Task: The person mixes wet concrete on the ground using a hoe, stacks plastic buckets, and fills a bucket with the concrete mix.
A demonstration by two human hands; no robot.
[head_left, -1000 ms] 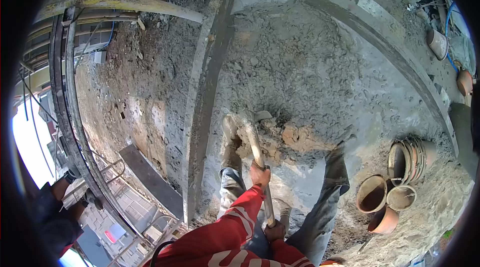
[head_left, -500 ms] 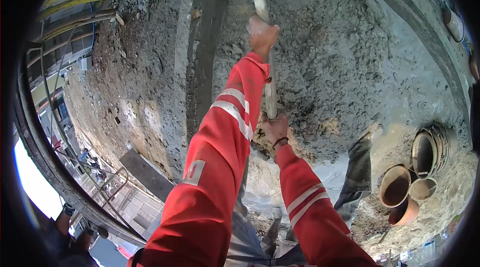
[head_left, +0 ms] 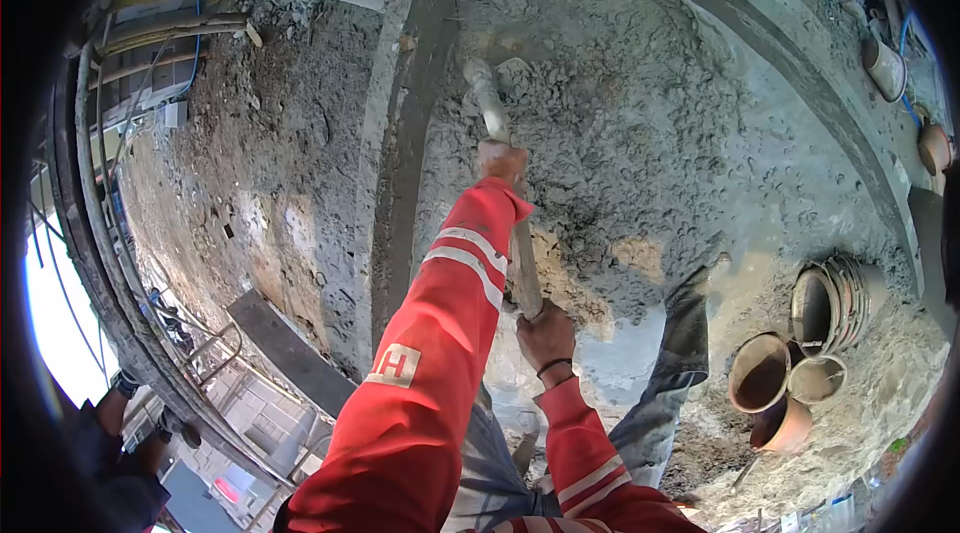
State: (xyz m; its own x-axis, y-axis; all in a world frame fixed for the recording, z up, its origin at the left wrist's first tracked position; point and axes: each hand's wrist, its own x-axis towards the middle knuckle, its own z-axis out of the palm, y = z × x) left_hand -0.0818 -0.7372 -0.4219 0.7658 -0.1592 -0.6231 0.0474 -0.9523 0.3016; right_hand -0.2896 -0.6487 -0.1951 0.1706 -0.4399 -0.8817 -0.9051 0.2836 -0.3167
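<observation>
Gripping wooden handle, centre of frame, far end at grey wet mix. Left hand clamped around it higher up; right hand, fingers closed around lower end. Long beam left of handle. Buckets lower right. Another person lower left.

The sleeves are bright red with paired whitish stripes; a cream patch bears a reddish H. The handle is pale greyish beige, the mix grey, the jeans faded blue-grey, the wristband black, the hose blue, the pots orange-brown.
</observation>
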